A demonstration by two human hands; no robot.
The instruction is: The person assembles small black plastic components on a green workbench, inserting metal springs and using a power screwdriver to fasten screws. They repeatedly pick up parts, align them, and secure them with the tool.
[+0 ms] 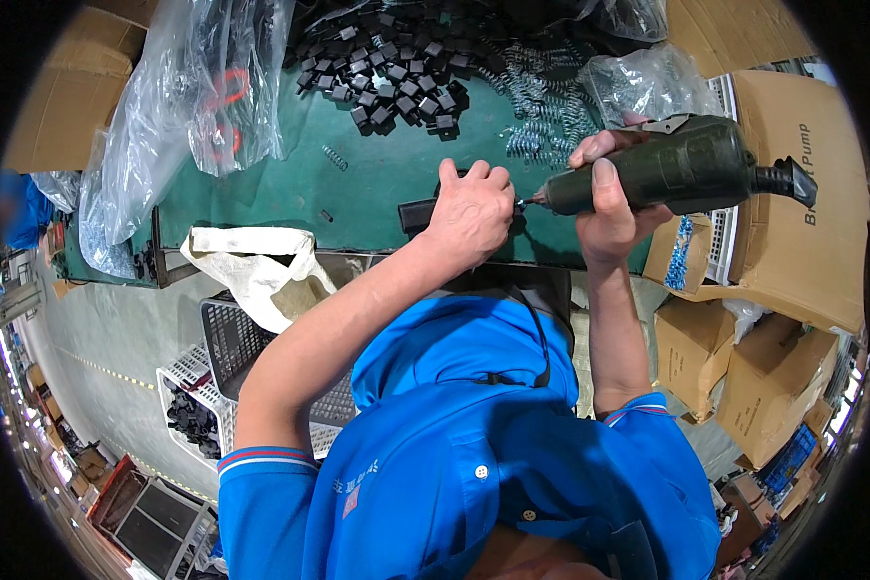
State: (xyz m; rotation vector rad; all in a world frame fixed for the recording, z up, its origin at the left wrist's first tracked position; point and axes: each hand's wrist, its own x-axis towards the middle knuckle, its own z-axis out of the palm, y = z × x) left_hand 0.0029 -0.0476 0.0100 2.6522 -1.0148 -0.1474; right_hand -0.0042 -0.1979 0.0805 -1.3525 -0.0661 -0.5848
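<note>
The right hand [614,208] gripped a dark green electric screwdriver [672,166], fingers wrapped around its barrel and the thumb laid along the top, with the bit pointing left toward the left hand [469,208]. The left hand's fingers were curled and pressed together over a small black plastic part [418,215] lying on the green bench [358,174], near its front edge; only the part's left end showed past the knuckles. The tip of the screwdriver met the work just at the left thumb and forefinger, so whether a screw was being pinched there could not be told.

The risk, as I judged it, was the bit slipping off and striking the left fingertips, since they sat right beside the tip; a tilted tool or a loose hold on the part would cause it. The part could also twist under the torque and slide off the bench edge.

Farther back lay a heap of similar black parts [387,72], a scatter of metal springs [541,106] and clear plastic bags [184,106]. Cardboard boxes [793,222] stood to the right.
</note>
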